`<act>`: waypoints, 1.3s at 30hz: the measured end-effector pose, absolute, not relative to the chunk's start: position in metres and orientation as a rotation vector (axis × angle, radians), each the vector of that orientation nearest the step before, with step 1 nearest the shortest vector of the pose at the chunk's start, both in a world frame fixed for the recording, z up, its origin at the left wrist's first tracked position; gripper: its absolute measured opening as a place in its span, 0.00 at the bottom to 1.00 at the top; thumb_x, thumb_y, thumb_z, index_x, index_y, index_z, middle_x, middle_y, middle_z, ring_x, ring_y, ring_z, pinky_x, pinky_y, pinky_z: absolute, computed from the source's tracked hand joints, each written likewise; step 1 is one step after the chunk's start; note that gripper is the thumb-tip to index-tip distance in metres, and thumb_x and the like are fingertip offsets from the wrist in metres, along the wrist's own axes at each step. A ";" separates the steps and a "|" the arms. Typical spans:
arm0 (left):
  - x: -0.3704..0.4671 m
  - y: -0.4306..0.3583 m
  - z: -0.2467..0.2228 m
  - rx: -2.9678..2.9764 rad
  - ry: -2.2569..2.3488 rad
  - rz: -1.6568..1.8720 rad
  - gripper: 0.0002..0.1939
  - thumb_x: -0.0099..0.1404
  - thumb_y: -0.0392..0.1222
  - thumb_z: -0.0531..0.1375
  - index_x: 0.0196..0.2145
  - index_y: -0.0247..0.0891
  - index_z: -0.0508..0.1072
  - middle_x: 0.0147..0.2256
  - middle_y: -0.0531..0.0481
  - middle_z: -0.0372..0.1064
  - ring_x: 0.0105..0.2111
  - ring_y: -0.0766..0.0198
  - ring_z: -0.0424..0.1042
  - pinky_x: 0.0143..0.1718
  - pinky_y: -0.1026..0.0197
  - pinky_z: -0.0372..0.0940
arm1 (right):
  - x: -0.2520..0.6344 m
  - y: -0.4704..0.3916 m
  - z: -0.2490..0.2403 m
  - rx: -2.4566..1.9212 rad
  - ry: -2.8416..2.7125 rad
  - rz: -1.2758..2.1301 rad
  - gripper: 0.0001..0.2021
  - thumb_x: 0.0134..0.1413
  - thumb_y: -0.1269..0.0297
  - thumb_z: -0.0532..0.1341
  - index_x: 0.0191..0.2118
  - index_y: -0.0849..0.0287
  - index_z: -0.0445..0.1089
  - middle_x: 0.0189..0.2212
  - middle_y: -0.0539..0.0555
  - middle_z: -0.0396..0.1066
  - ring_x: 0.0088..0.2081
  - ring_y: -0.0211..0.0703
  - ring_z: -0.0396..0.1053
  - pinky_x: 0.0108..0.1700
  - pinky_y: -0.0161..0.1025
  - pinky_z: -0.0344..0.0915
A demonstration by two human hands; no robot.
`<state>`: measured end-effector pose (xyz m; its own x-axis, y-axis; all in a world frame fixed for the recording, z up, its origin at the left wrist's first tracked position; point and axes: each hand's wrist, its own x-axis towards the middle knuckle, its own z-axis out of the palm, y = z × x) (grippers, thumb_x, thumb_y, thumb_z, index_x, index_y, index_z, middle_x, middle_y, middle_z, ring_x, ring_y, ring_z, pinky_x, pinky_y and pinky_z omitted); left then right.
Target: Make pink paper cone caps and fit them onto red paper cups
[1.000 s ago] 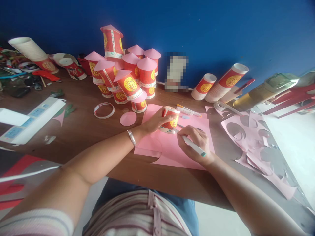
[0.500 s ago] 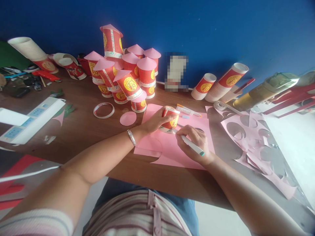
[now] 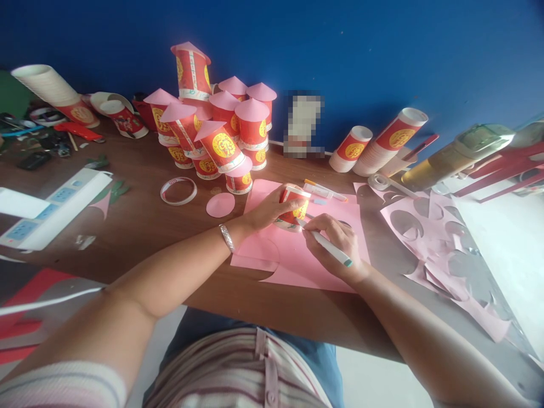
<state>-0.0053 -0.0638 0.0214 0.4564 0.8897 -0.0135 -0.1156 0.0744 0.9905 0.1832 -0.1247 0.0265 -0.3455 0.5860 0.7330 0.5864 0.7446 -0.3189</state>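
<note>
My left hand (image 3: 268, 207) is wrapped round a red and gold paper cup (image 3: 293, 211), which it holds over the pink paper sheet (image 3: 314, 266). Green marks show on the cup's white band. In my right hand (image 3: 335, 243) is a white marker pen (image 3: 327, 247) with a green end, its tip at the lower right of the cup. Behind the cup an orange and white marker (image 3: 327, 191) lies on the sheet, with a small blue piece (image 3: 320, 202) beside it. A pink paper circle (image 3: 220, 204) is left of my left hand.
Several red cups with pink cone roofs (image 3: 253, 122) are stacked at the back. Cup stacks (image 3: 389, 141) lean against the blue wall. Pink offcuts (image 3: 446, 249) lie right, a tape ring (image 3: 178, 191) and a power strip (image 3: 55, 207) left.
The marker's tip has shifted slightly along the cup's lower band. My left hand keeps its hold on the cup. The view has moved very slightly.
</note>
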 end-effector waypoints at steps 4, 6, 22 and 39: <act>-0.005 -0.065 0.024 1.257 0.789 0.878 0.21 0.63 0.54 0.67 0.42 0.37 0.67 0.37 0.49 0.70 0.35 0.64 0.72 0.34 0.62 0.67 | 0.184 -0.124 0.026 -0.911 -2.015 0.002 0.08 0.59 0.75 0.60 0.34 0.53 0.65 0.24 0.45 0.72 0.22 0.34 0.69 0.26 0.32 0.60; -0.005 -0.065 0.024 1.250 0.793 0.874 0.21 0.63 0.54 0.67 0.42 0.37 0.67 0.37 0.49 0.70 0.35 0.64 0.72 0.34 0.63 0.67 | 0.184 -0.124 0.025 -0.920 -2.010 -0.002 0.08 0.59 0.75 0.60 0.34 0.53 0.65 0.23 0.44 0.71 0.22 0.34 0.68 0.26 0.32 0.60; -0.006 -0.066 0.024 1.259 0.806 0.890 0.20 0.63 0.54 0.66 0.42 0.37 0.67 0.36 0.50 0.71 0.34 0.64 0.72 0.33 0.62 0.67 | 0.183 -0.125 0.026 -0.915 -2.015 -0.058 0.09 0.56 0.78 0.58 0.33 0.54 0.63 0.22 0.43 0.69 0.21 0.32 0.65 0.24 0.33 0.55; -0.006 -0.069 0.029 1.193 0.800 0.857 0.21 0.63 0.53 0.66 0.45 0.36 0.68 0.37 0.49 0.70 0.35 0.64 0.71 0.34 0.62 0.69 | 0.185 -0.123 0.023 -0.945 -1.993 -0.051 0.08 0.58 0.75 0.59 0.33 0.54 0.65 0.22 0.44 0.70 0.21 0.33 0.66 0.25 0.32 0.58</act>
